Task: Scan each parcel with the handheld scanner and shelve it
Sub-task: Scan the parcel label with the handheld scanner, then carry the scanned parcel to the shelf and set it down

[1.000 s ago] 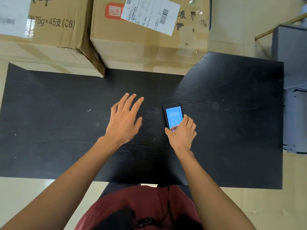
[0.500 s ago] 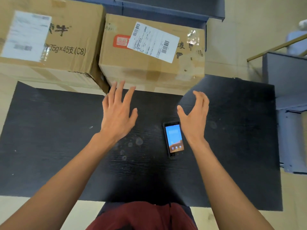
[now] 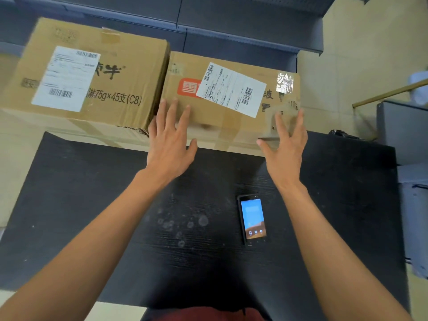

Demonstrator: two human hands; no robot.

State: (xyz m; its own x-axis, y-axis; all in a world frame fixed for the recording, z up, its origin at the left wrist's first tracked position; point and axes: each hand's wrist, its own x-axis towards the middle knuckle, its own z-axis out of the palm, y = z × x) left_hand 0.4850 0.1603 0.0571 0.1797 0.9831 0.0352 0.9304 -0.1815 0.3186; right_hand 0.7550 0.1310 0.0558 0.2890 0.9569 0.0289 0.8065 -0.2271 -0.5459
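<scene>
Two brown cardboard parcels stand side by side at the far edge of the black table [image 3: 92, 205]. The right parcel [image 3: 231, 126] carries a white barcode label and a red logo. My left hand [image 3: 170, 144] reaches over that parcel's near left corner with straight, spread fingers. My right hand [image 3: 284, 147] is spread over its near right corner. Neither hand holds anything. The handheld scanner [image 3: 253, 218], a black device with a lit blue screen, lies flat on the table below my right wrist. The left parcel [image 3: 115, 72] is larger and also has a white label.
Dark grey shelving [image 3: 231, 26] runs behind the parcels. A grey metal unit [image 3: 412, 158] stands at the table's right edge, with a wooden rod [image 3: 389, 92] above it. Beige floor shows at the left and the far right.
My right hand let go of the scanner, which stays on the table. Both hands moved forward, from the table's middle up to the right parcel's near corners. The view tilted up toward the shelving.
</scene>
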